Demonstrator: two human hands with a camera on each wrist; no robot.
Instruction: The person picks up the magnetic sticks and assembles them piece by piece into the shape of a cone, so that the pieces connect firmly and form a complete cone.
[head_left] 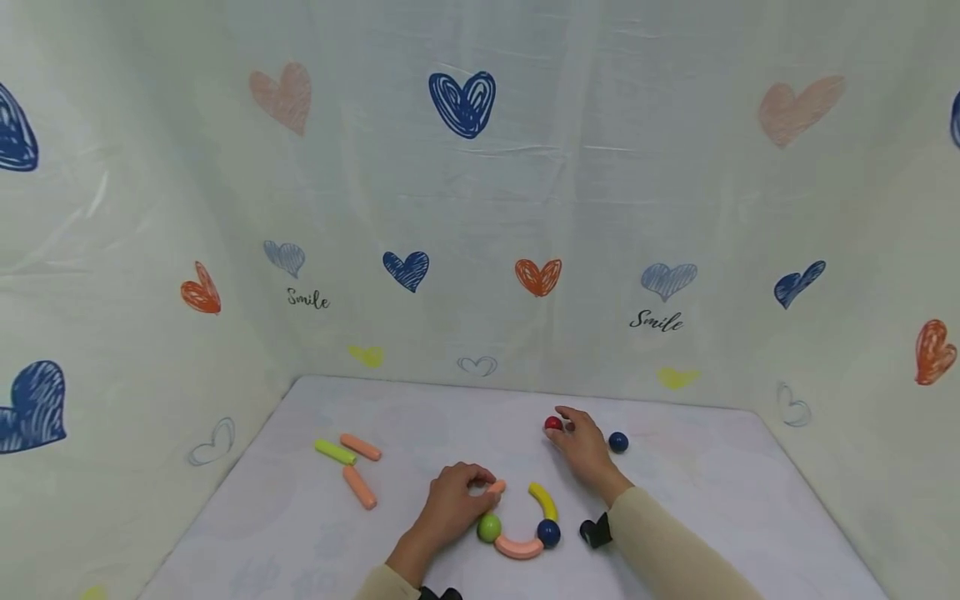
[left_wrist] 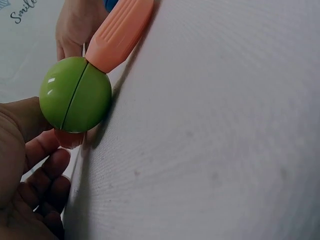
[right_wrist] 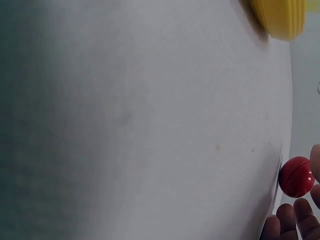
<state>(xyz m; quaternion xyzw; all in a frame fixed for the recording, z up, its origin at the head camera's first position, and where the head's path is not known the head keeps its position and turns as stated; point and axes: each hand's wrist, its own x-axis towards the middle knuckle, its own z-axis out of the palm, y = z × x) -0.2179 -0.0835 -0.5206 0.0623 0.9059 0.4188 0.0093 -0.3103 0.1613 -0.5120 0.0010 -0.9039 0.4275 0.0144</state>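
Four pieces already touching in open curve on worktop: green ball, salmon curved rod, dark blue ball, yellow curved rod. Your left hand pinches short salmon piece at green ball; seated or not, cannot tell. Your right hand has fingers about red ball; grip, cannot tell. Gap at far side apparently left to close. Loose: second dark blue ball, lime straight rod, two salmon straight rods.
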